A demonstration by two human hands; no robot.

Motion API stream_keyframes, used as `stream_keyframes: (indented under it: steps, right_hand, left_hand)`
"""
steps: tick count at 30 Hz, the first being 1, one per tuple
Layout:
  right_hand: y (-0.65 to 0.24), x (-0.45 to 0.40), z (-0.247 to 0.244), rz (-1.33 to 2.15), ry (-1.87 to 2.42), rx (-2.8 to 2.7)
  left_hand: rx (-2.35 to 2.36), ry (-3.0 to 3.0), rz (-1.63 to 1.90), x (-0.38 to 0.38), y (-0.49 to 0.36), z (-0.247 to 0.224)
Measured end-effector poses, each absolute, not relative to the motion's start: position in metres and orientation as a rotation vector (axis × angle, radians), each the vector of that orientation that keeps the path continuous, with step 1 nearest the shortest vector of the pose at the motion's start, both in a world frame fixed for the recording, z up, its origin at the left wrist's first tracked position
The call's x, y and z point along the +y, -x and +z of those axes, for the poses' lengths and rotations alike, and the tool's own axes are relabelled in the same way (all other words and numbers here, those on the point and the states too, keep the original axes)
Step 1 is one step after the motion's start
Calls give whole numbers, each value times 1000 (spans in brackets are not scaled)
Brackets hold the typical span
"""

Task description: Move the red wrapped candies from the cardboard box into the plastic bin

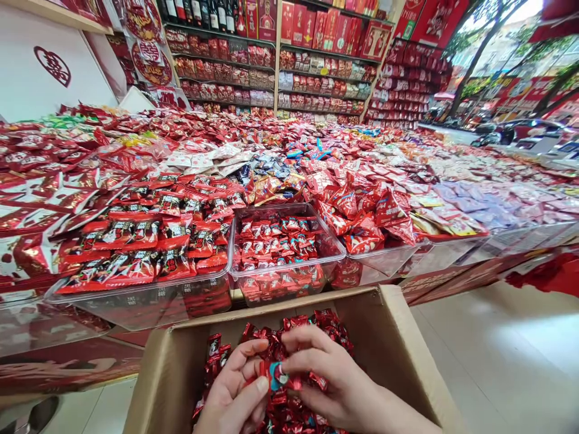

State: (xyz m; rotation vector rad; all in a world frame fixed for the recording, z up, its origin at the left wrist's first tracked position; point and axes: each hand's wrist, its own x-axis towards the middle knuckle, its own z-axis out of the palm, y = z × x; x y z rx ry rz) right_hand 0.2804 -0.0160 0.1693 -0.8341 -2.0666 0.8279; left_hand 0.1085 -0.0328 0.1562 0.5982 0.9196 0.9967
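Over an open cardboard box [427, 361], my two hands meet at a small wrapped candy [277, 376] in red foil with a blue patch. My left hand [237, 389] pinches its left end between thumb and curled fingers. Fingers of my right hand [328, 367] close on its right side; part of the candy is hidden behind them. Many loose red wrapped candies [328, 325] lie in the box below and behind the hands. Just beyond the box, a clear plastic bin [287, 265] holds rows of similar small red candies.
Left of that bin stands a bin of larger red and black packets [136, 232]. To the right are red pyramid-shaped packets [362, 211]. Heaps of wrapped sweets [217, 129] cover the display behind, with stocked shelves [275, 66] at the back. Tiled floor [493, 349] shows at right.
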Motion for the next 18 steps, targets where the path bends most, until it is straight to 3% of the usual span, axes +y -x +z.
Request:
stream_keyframes:
  steps: [7, 12, 18]
  right_hand:
    - [-291, -1, 226, 164, 690, -2302]
    - [-292, 69, 273, -151, 878, -2410]
    - [-268, 172, 266, -425, 1263, -2715]
  left_hand:
    - [987, -443, 1051, -29, -106, 153]
    - [1075, -196, 1068, -25, -92, 136]
    - [1199, -188, 1150, -25, -95, 128]
